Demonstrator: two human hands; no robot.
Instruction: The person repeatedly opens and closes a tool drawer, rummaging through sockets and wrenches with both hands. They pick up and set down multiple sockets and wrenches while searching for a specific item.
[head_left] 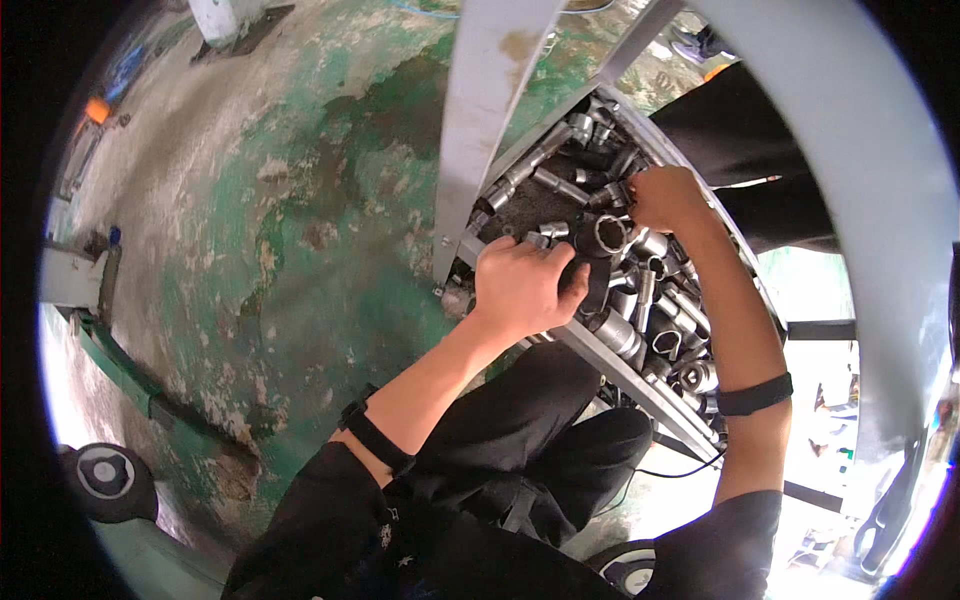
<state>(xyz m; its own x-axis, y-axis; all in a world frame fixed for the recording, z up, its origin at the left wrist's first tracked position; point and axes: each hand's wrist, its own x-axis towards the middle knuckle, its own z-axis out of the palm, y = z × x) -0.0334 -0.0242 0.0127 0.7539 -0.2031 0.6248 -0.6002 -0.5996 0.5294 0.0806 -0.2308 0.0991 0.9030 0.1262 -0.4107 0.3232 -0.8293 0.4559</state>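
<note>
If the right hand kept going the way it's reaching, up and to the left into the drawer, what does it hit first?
Most likely the chrome sockets heaped just beyond the right hand in the metal drawer; its fingers already seem to be among them, though depth is unclear.

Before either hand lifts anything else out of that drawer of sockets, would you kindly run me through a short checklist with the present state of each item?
1. Left hand has a firm hold on the large dark socket: ok, fingers wrap its body.
2. Right hand grip: cannot tell, its fingertips are buried among the sockets.
3. Drawer open far enough to reach in: ok, both hands are inside.
4. Loose sockets sorted: not ok, they lie heaped at all angles.
5. Grey metal beam clear of the hands: ok, it stands left of them.
</note>
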